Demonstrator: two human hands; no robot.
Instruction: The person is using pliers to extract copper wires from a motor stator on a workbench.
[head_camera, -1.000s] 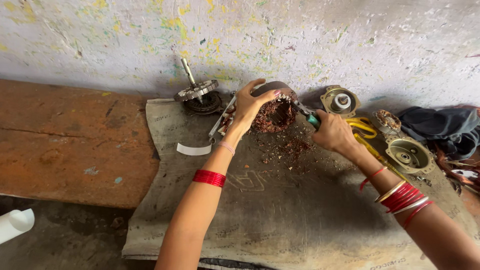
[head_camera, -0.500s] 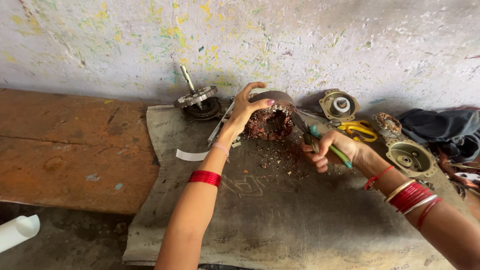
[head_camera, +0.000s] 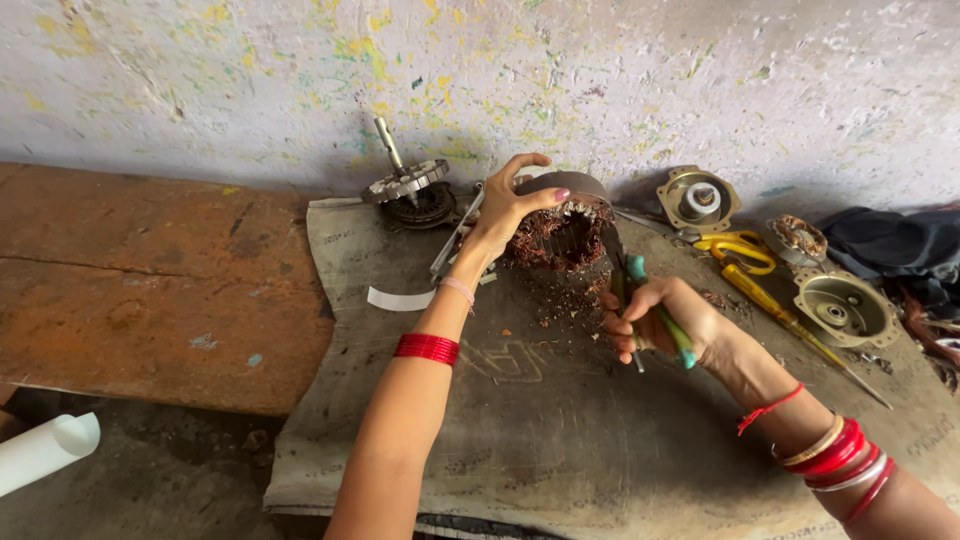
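Left hand (head_camera: 508, 205) clamped on motor stator (head_camera: 560, 228), tipped on sack (head_camera: 520, 420) at 12 o'clock. Right hand (head_camera: 655, 320) closed round green-handled pliers (head_camera: 640, 300) at 3 o'clock, hands apart. Copper scraps (head_camera: 570, 295) already out — most winding still inside.

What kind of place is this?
Probably a small motor repair workshop. The left hand steadies a round metal motor stator with brown copper windings on a grey sackcloth mat; the right hand grips green-handled pliers, beside round metal motor covers.
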